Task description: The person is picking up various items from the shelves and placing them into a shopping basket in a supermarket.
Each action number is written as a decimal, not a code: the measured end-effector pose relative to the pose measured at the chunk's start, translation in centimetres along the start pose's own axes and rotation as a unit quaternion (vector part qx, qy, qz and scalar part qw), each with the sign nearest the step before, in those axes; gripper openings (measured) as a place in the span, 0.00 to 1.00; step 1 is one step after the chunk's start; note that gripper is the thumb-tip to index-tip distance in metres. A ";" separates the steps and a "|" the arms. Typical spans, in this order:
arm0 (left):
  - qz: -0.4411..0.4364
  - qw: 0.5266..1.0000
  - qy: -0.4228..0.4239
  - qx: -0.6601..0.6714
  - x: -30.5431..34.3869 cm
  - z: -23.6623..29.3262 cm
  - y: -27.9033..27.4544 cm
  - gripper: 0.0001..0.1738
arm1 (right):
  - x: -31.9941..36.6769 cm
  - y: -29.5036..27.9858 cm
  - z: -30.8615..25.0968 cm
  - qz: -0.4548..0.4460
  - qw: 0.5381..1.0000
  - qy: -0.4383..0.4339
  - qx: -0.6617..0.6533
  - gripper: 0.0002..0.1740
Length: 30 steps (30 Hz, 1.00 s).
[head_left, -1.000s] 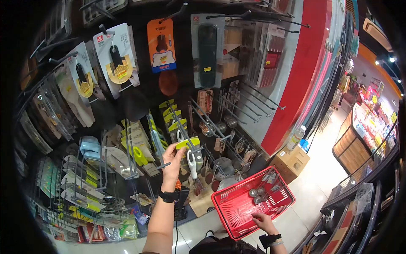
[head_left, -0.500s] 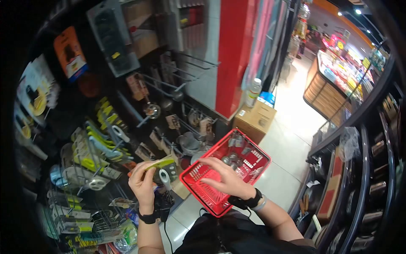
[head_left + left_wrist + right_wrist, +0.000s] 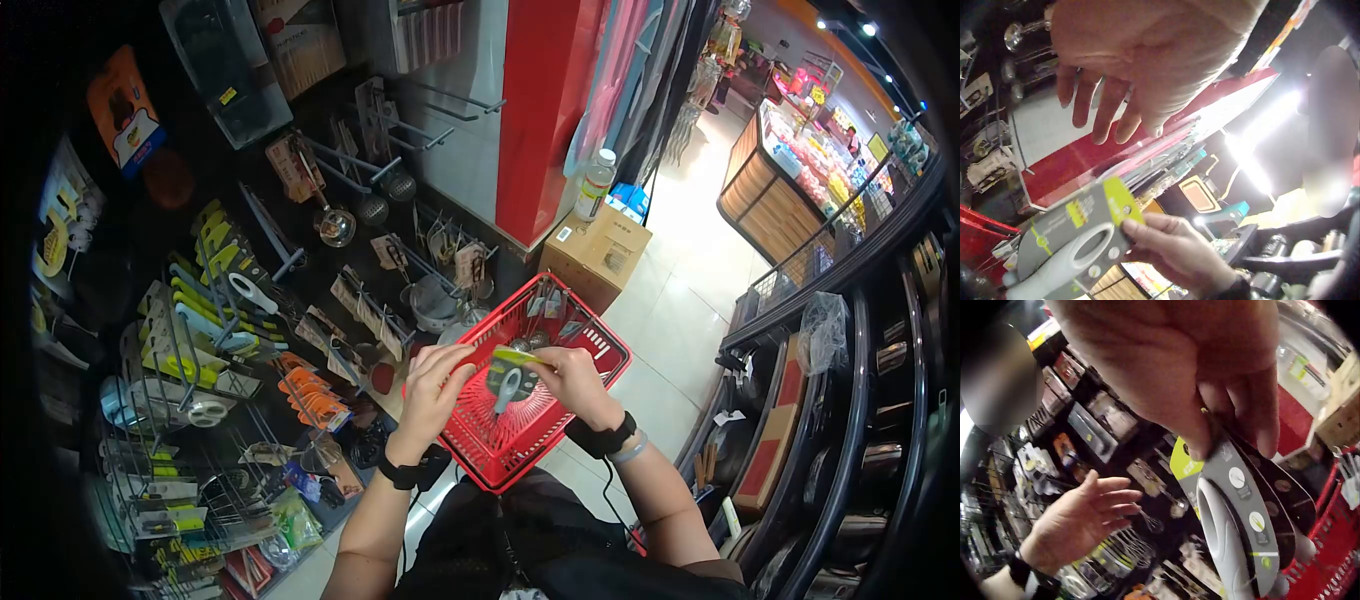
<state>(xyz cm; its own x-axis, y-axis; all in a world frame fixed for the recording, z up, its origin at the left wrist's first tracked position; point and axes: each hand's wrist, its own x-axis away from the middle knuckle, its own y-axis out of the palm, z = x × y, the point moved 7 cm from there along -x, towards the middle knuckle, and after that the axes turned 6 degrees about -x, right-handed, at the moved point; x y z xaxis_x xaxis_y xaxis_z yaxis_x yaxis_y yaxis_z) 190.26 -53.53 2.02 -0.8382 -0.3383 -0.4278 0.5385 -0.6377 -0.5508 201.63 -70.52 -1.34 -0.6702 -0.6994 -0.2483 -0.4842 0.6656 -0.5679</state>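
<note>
My right hand [image 3: 580,385] pinches the green top of a carded kitchen utensil [image 3: 508,384] with a light-grey looped handle. In the right wrist view, darker cards [image 3: 1300,503] fan out behind the grey front card [image 3: 1246,506]; the utensil's working end is hidden. Above the red shopping basket [image 3: 462,470], the held card overlaps its inside in the head view. My left hand [image 3: 430,393] is apart from the card, to its left, its fingers extended and holding nothing. Metal utensils [image 3: 535,340] on cards lie in the basket's far end.
Hooks of hanging carded utensils [image 3: 205,330] cover the wall on the left, with orange-carded ones [image 3: 308,392] lower down. Beyond the basket, a cardboard box [image 3: 597,252] bears a bottle [image 3: 596,185]. Black shelving [image 3: 850,420] with pans runs along the right.
The carded utensil came off its hook in my left hand, moved right over the basket and passed to my right hand. My left hand has let go; the view has swung right.
</note>
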 end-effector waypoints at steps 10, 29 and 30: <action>-0.032 0.974 -0.186 -0.127 10.5 -10.3 -3.5 0.10 | 2.3 10.1 11.1 -0.045 0.998 0.037 -0.024 0.08; 0.093 0.920 -0.350 -0.151 21.3 -13.0 -10.3 0.10 | -0.8 25.9 6.9 -0.295 0.909 -0.186 0.230 0.07; 0.101 0.918 -0.353 -0.151 21.5 -13.2 -10.5 0.10 | -1.0 26.3 7.5 -0.287 0.923 -0.168 0.192 0.07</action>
<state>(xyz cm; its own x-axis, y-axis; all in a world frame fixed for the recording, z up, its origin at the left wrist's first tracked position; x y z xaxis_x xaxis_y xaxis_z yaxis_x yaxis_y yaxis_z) 167.67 -44.97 -10.83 -0.5084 -0.8606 -0.0305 0.5991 -0.3280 -0.7304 193.83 -54.27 -21.95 -0.1217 -0.9925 -0.0134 -0.4263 0.0645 -0.9023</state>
